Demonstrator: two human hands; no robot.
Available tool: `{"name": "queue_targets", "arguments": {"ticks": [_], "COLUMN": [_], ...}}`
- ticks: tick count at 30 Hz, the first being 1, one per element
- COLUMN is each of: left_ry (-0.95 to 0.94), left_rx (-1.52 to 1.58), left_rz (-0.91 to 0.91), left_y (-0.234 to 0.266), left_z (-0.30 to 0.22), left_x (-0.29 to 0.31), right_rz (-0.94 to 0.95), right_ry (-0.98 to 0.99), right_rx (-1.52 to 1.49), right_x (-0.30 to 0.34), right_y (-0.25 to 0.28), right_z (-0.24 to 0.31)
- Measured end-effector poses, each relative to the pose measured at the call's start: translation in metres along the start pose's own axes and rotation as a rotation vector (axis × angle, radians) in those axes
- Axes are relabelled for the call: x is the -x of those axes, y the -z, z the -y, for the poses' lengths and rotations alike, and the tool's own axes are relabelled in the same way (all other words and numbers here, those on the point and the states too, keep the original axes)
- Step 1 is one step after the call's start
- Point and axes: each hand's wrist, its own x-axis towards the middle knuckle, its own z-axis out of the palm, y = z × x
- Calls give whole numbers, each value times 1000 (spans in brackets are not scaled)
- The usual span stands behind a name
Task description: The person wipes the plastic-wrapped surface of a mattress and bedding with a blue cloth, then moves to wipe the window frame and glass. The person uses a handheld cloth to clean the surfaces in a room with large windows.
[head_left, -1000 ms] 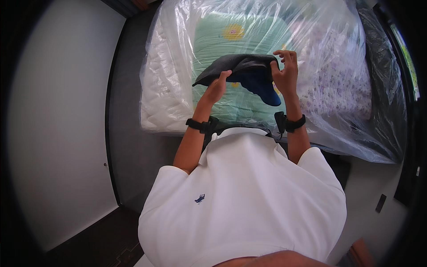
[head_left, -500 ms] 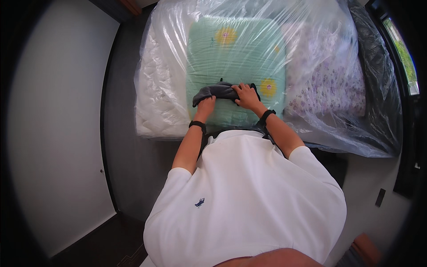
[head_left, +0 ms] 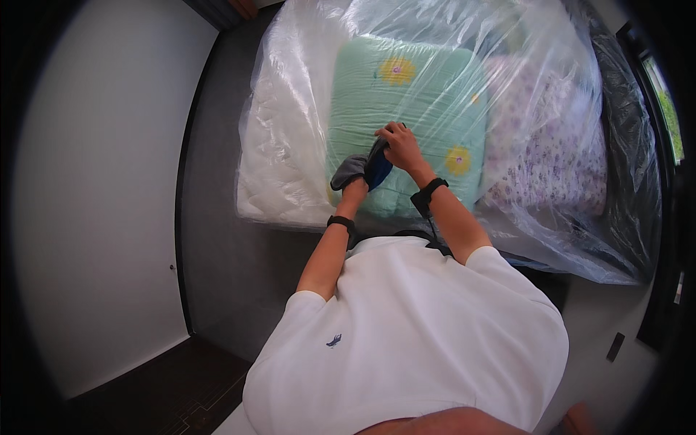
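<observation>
Grey-and-blue cloth (head_left: 351,169): held over green quilt (head_left: 428,94), clamped at one o'clock by fingers of right hand (head_left: 404,149), touching left hand (head_left: 354,191) at seven o'clock; cannot tell whether hidden left fingers grip.

Bright window (head_left: 656,80) at right, greenery (head_left: 670,130) outside

1. A white mattress (head_left: 279,170), its quilted top showing toward 9 o'clock, lies beneath a clear plastic sheet (head_left: 612,250).
2. A pale green quilt (head_left: 420,105) with yellow flowers rests at mid-dial.
3. Purple-flowered bedding (head_left: 554,159) fills 3 o'clock; the sheet droops toward 4.
</observation>
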Motion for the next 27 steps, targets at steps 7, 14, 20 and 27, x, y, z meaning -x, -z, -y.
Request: {"name": "queue_targets", "arguments": {"ticks": [7, 14, 20, 27], "left_ry": [128, 404, 708, 884], "left_rx": [41, 51, 208, 160], "left_rz": [393, 837, 819, 104], "left_y": [-13, -15, -21, -12], "left_z": [18, 72, 83, 89], "left_x": [27, 102, 115, 39], "right_rz": [475, 738, 960, 757], "right_ry": [-105, -85, 62, -81], "right_rx": [-55, -362, -275, -429], "right_x": [58, 107, 113, 44], "right_y": [-41, -62, -71, -77], "right_z": [-9, 0, 21, 75]}}
